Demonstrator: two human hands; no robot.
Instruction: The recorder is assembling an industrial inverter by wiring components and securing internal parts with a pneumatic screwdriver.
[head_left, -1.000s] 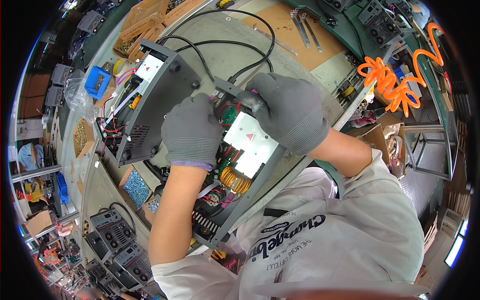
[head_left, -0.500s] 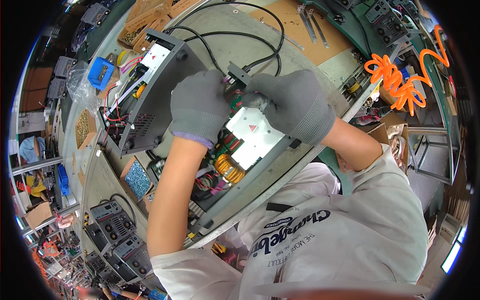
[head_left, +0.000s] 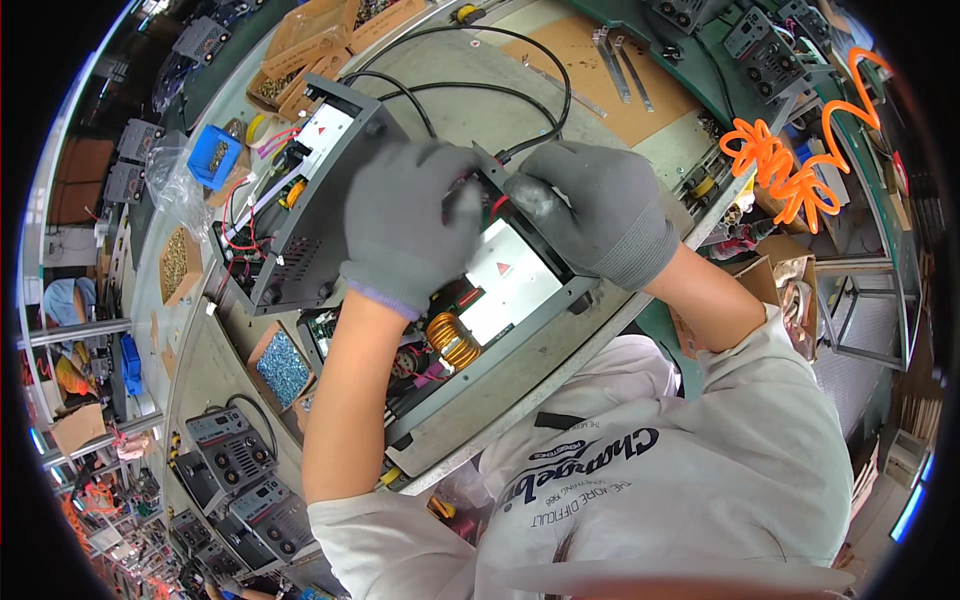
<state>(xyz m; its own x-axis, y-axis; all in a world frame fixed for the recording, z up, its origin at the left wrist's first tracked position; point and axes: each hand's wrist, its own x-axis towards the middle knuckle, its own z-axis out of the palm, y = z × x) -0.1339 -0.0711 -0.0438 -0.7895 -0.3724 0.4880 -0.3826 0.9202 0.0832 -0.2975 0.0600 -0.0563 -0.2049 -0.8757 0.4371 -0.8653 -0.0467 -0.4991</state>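
In front of me lies an open grey metal housing with a white plate and a copper-wire coil inside. My left hand, in a grey glove, is over its far left part, fingers curled and slightly blurred. My right hand, gloved too, is closed beside the far end panel. A black cable meets the housing between both hands. A short red wire shows there. What the fingertips grip is hidden.
A second open housing stands tilted at left. Boxes of blue screws and brass-coloured parts, and a blue bin, lie further left. Metal strips rest on brown board at the back. An orange coiled hose hangs right.
My left hand has shifted right and slightly down, covering more of the housing. The panel piece at the cable end has moved lower, and my right hand has turned beside it.
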